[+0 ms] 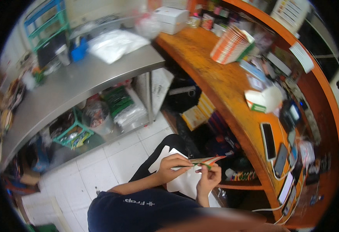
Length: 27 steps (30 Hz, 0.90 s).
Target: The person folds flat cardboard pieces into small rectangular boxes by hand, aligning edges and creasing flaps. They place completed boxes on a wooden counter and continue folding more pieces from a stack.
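Note:
Over my lap, both hands hold a small paper food carton (207, 160) with orange, white and green print, seen nearly edge-on. My left hand (172, 168) pinches its left end between thumb and fingers. My right hand (209, 178) grips the green lower edge near its right end. Beneath the hands, flat white card pieces (181, 182) lie across my lap. To the right on the wooden counter stands an opened white carton (264, 99) with a green and orange patch. Farther back leans a stack of nested orange-striped cartons (231, 45).
The orange wooden counter (204, 73) curves along my right, with several phones and cables (268, 141) near its front edge. A steel table (80, 79) at the left carries a white plastic bag (117, 44). Below it sit a green basket (73, 131) and a clear bin (97, 118).

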### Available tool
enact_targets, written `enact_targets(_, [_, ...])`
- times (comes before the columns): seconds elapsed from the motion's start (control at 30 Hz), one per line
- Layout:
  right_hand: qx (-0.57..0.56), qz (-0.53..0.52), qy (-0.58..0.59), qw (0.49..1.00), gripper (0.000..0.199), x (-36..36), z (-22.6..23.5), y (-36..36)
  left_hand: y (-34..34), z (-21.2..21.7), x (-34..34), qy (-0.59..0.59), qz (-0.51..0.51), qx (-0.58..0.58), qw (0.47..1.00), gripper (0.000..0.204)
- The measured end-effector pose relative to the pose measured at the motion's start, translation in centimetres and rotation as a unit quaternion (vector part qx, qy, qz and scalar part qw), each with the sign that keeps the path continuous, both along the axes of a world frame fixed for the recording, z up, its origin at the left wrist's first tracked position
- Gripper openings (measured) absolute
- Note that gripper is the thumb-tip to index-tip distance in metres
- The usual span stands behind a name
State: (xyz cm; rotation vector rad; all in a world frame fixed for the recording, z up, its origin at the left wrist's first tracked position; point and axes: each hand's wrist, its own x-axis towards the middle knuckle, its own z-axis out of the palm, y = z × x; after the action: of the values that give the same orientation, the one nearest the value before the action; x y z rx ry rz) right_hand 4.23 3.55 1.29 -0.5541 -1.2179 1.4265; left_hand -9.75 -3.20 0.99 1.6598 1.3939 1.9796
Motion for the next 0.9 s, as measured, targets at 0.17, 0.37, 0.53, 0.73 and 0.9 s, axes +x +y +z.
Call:
enact_targets(0.17, [0.21,-0.148,-0.149,0.955,0.012,-0.5,-0.8,-0.4,0.7,1.1,1.8,-0.086,0.007,-0.002,0.996,0.014])
enact_targets(0.37, [0.159,-0.049,-0.135,0.977,0.007,0.3,-0.6,-0.1,1.9,1.4,2.2,-0.022,0.06,0.035,0.997,0.016])
enact_targets(0.53, [0.006,0.007,-0.029,1.0,0.02,0.8,0.2,1.0,1.7,1.7,2.9,0.053,0.011,-0.034,0.998,0.029])
enact_targets(0.73, [0.037,0.048,-0.105,0.993,0.029,2.3,0.9,2.6,3.2,0.8,2.3,0.002,-0.074,0.012,0.997,0.058])
enact_targets(0.9, [-0.047,0.138,-0.091,0.985,0.021,1.0,0.7,1.8,4.5,-0.7,1.5,-0.084,-0.202,-0.093,0.971,0.07])
